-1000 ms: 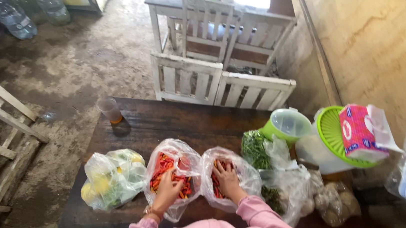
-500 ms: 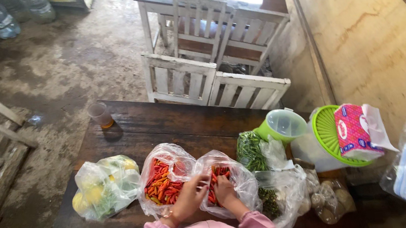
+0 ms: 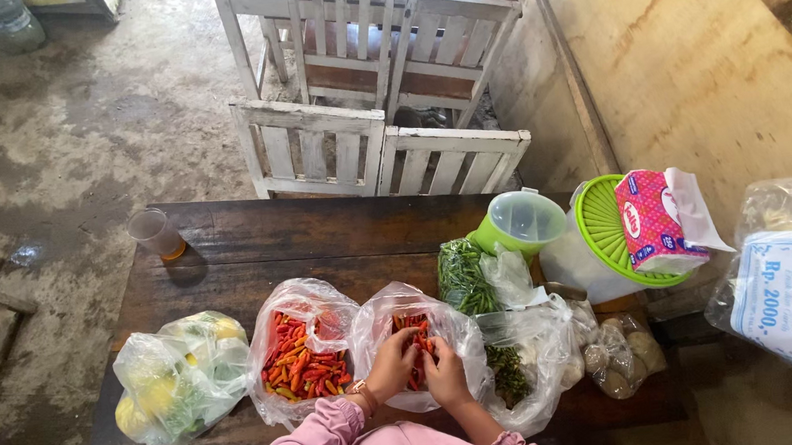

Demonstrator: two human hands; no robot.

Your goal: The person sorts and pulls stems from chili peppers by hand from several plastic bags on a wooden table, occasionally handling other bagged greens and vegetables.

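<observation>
Both of my hands are inside one clear plastic bag [image 3: 447, 330] of red chillies at the near edge of a dark wooden table [image 3: 319, 235]. My left hand [image 3: 393, 362] and my right hand [image 3: 447, 372] close on chillies [image 3: 413, 323] in that bag. To its left lies a second open clear bag of red and orange chillies [image 3: 304, 363]. I wear pink sleeves and a bracelet on the left wrist.
A bag of yellow and green produce [image 3: 177, 378] lies at the left. Bags of green chillies [image 3: 465, 274], herbs and round brown items [image 3: 619, 356] sit to the right, with a green jug [image 3: 517, 225], green basket [image 3: 603, 230] and pink tissue pack [image 3: 651, 220]. A glass [image 3: 155, 234] stands far left. White chairs [image 3: 380, 160] beyond.
My left hand has left the left chilli bag and joined my right hand in the middle bag. The camera view has shifted slightly.
</observation>
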